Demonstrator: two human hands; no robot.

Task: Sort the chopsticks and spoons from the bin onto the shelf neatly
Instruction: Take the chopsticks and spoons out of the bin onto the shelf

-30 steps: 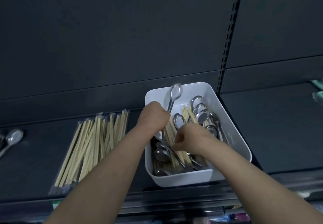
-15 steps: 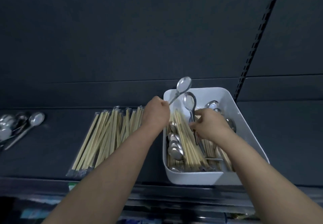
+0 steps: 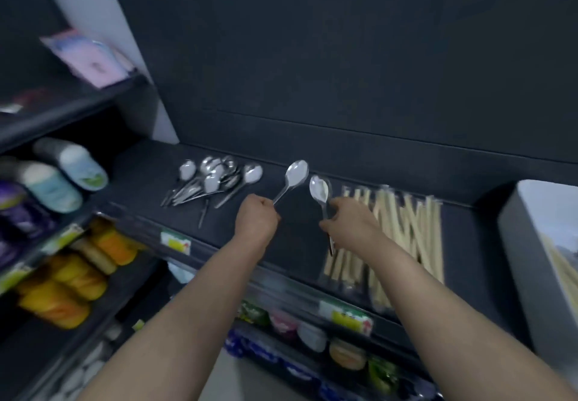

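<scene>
My left hand [image 3: 257, 219] grips the handle of a steel spoon [image 3: 295, 174] whose bowl points up and away. My right hand [image 3: 350, 224] pinches a second spoon [image 3: 319, 191] by its handle, with the handle's end sticking out below the hand. Both hands hover over the dark shelf [image 3: 297, 231], between a loose pile of spoons [image 3: 212, 180] on the left and several wrapped packs of chopsticks [image 3: 403, 228] on the right. The white bin [image 3: 525, 244] stands at the far right edge, with chopsticks inside it.
A side shelf on the left holds pale bottles [image 3: 59, 172] and orange packets [image 3: 78, 278]. Below the shelf's front edge, with its price labels [image 3: 175, 242], sit small colourful tubs [image 3: 312, 335]. A pink packet [image 3: 90, 59] lies on the upper left shelf.
Both hands have left the bin, each carrying a spoon leftward to the gap between the chopstick packs and the spoon pile. The view has swung left, so the bin now sits at the right edge.
</scene>
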